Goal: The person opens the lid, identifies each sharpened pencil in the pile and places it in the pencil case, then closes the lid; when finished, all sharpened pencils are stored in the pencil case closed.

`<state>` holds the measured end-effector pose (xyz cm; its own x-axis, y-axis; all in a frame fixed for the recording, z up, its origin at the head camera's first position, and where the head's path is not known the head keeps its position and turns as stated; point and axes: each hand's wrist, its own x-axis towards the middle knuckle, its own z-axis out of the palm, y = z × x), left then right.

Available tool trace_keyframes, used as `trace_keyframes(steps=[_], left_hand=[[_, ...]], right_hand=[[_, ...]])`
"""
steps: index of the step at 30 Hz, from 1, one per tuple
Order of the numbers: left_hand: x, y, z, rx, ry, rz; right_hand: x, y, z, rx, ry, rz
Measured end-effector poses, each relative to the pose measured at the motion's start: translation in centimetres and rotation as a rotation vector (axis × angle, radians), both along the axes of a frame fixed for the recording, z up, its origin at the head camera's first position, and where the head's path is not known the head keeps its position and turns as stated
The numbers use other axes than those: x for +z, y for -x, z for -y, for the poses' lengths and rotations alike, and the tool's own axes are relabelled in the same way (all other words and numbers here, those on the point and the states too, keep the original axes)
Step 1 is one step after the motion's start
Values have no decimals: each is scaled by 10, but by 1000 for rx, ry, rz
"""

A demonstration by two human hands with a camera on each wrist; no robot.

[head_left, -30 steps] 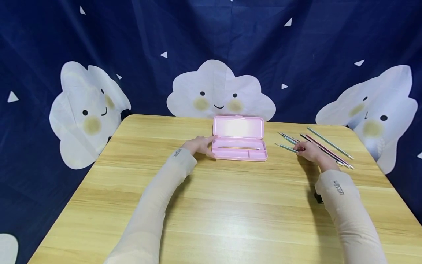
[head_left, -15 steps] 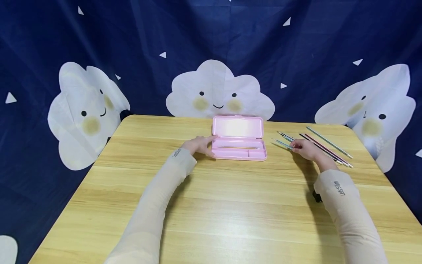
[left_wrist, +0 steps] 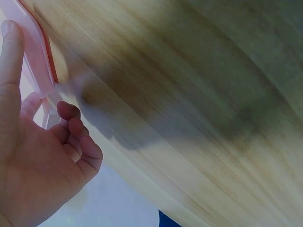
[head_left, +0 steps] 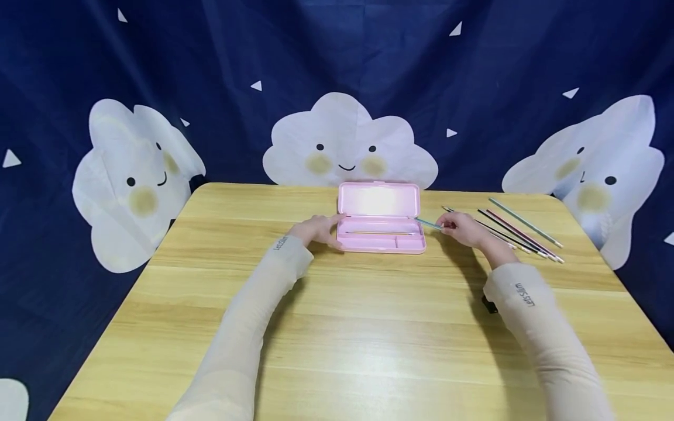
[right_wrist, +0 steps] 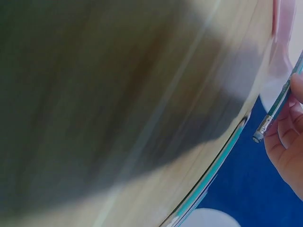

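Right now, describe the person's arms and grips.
The left sleeve and right sleeve are pale cream, each with dark lettering near its cuff; a small black object shows under the right one. The left grip and right grip are bare.

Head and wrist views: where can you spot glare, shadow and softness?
Head: white glare on the pink pencil case lid, softer sheen on the wooden table; left wrist: a broad shadow darkens the table; right wrist: another dark shadow, soft wood grain, while the green pencil looks crisper.
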<state>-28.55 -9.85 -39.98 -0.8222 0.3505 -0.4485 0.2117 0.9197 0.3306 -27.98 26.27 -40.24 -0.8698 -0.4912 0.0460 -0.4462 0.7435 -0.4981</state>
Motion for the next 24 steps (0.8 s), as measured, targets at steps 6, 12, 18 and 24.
trace_keyframes(steps=[6, 12, 18, 24], left_hand=[[-1, -1, 0, 8, 4, 7], [1, 1, 0, -8, 21, -13], [2, 1, 0, -30, 29, -19], [1, 1, 0, -23, 27, -12]], right_hand=[[-13, 16, 12, 130, 133, -14], [-14, 22, 31, 211, 152, -75], [-3, 17, 61, 156, -4, -49], [-5, 20, 85, 173, -34, -51]])
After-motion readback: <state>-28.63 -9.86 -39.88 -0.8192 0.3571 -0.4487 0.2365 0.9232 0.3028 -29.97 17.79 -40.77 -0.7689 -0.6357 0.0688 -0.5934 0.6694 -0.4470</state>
